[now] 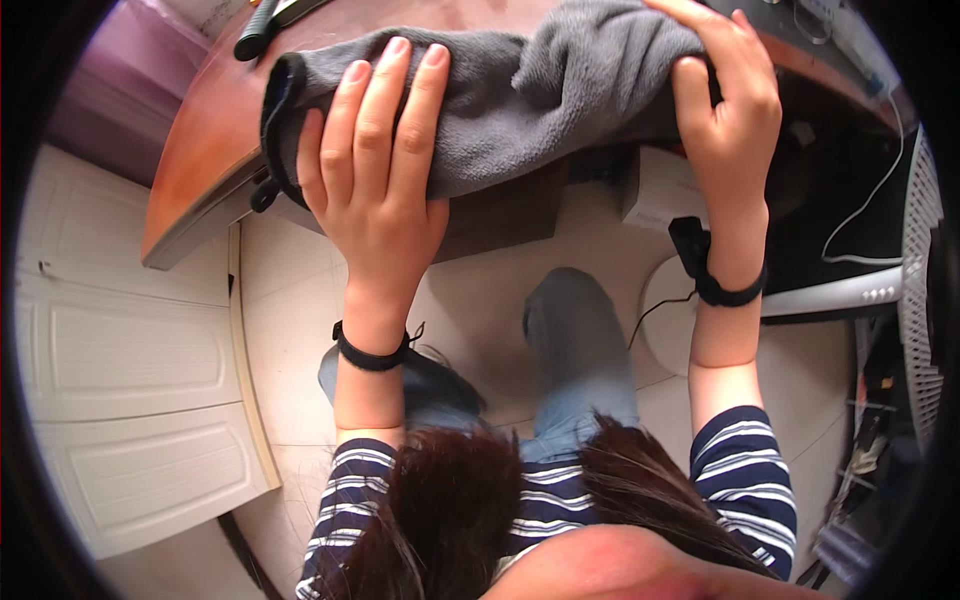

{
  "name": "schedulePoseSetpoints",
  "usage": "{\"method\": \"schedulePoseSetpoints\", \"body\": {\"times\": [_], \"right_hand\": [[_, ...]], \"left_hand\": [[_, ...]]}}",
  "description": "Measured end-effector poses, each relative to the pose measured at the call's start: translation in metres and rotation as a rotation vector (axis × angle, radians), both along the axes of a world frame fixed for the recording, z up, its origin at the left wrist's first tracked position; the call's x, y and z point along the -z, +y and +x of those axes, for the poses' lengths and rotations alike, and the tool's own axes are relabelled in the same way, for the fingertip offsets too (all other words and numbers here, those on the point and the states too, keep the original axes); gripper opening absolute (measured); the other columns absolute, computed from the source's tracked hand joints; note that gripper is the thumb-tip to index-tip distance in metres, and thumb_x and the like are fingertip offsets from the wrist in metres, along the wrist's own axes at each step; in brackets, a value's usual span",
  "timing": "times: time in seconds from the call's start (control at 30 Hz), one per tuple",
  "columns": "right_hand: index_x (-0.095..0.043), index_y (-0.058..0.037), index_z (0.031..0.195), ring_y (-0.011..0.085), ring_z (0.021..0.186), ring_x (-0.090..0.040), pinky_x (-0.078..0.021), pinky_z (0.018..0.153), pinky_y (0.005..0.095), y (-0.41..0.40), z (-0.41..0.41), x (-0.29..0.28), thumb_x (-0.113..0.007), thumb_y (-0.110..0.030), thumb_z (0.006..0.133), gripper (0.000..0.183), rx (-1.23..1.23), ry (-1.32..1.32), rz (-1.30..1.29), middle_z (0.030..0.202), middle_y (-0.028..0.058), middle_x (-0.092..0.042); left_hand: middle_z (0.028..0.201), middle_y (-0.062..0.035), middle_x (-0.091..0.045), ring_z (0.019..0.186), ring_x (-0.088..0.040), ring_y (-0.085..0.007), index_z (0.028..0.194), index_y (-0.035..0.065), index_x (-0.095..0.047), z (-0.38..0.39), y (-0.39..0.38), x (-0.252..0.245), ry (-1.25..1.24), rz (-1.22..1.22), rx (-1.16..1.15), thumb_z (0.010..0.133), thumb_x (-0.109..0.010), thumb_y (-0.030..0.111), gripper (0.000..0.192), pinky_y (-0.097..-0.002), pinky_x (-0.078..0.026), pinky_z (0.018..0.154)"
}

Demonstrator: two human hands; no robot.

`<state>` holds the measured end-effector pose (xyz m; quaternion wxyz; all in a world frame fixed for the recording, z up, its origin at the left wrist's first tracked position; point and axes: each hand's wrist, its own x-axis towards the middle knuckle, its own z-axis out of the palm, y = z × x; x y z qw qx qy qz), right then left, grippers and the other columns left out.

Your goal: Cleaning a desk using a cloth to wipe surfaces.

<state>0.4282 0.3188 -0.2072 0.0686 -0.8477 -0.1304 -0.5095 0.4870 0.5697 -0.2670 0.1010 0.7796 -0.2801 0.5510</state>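
A grey fleece cloth item with a dark edge [495,142] lies across the front of a reddish-brown wooden desk, its left end reaching over the desk's edge. On its left part rests my left hand [382,142], palm down with the fingers spread over the fabric. At the bunched right end is my right hand [731,97], its thumb and fingers around the fabric's edge; part of its grip is cut off at the top of the view. Each wrist wears a black strap.
The wooden desk [202,150] curves across the top. A dark-handled object [259,34] lies at its upper left. White panelled cabinet doors [142,345] stand left. Below the desk is a white box [664,187]. At right are a fan's grille [922,300] and a white cable [862,206].
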Motion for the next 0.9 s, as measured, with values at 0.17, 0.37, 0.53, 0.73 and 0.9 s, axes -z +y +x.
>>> {"method": "schedulePoseSetpoints", "body": {"times": [0.17, 0.37, 0.53, 0.73, 0.9], "right_hand": [[-0.075, -0.0060, 0.112, 0.0314, 0.104, -0.072, -0.0553, 0.096, 0.0399, -0.014, 0.032, -0.011, -0.059, -0.013, 0.090, 0.028, 0.030, 0.055, -0.021, 0.110, 0.0130, -0.076], [-0.072, -0.0026, 0.114, 0.0306, 0.095, -0.073, -0.0573, 0.085, 0.0414, -0.014, 0.051, -0.007, -0.056, -0.018, 0.093, 0.030, -0.031, 0.131, -0.031, 0.105, 0.0128, -0.076], [-0.073, -0.0046, 0.111, 0.0303, 0.091, -0.073, -0.0571, 0.081, 0.0398, -0.016, 0.062, -0.001, -0.057, -0.018, 0.091, 0.029, -0.043, 0.073, 0.063, 0.103, 0.0102, -0.076], [-0.075, -0.0067, 0.112, 0.0289, 0.091, -0.073, -0.0569, 0.082, 0.0382, -0.018, 0.061, 0.000, -0.059, -0.018, 0.089, 0.030, -0.027, 0.022, 0.094, 0.104, 0.0106, -0.077], [-0.076, -0.0079, 0.111, 0.0285, 0.091, -0.074, -0.0571, 0.082, 0.0372, -0.019, 0.059, 0.002, -0.059, -0.017, 0.088, 0.030, -0.059, -0.006, 0.055, 0.103, 0.0104, -0.077]], "left_hand": [[0.135, -0.0026, -0.068, 0.129, -0.060, -0.0216, 0.134, 0.0126, -0.069, 0.015, 0.013, -0.019, 0.048, -0.004, 0.055, 0.086, -0.053, 0.010, 0.051, -0.0391, -0.037, 0.114], [0.127, -0.0058, -0.072, 0.120, -0.066, -0.0259, 0.126, 0.0116, -0.072, 0.017, 0.024, -0.037, 0.144, -0.047, 0.054, 0.079, -0.067, 0.016, 0.047, -0.0407, -0.043, 0.108], [0.125, -0.0061, -0.074, 0.119, -0.068, -0.0265, 0.123, 0.0107, -0.073, 0.022, 0.022, -0.050, 0.247, -0.020, 0.088, 0.077, -0.076, 0.019, 0.047, -0.0393, -0.050, 0.103], [0.130, -0.0057, -0.072, 0.121, -0.067, -0.0273, 0.127, 0.0146, -0.073, 0.029, 0.028, -0.061, 0.336, -0.028, 0.102, 0.077, -0.072, 0.016, 0.050, -0.0383, -0.050, 0.105], [0.130, -0.0062, -0.072, 0.122, -0.067, -0.0277, 0.127, 0.0136, -0.074, 0.035, 0.041, -0.069, 0.415, 0.052, 0.160, 0.074, -0.064, 0.008, 0.054, -0.0375, -0.051, 0.106]]}}
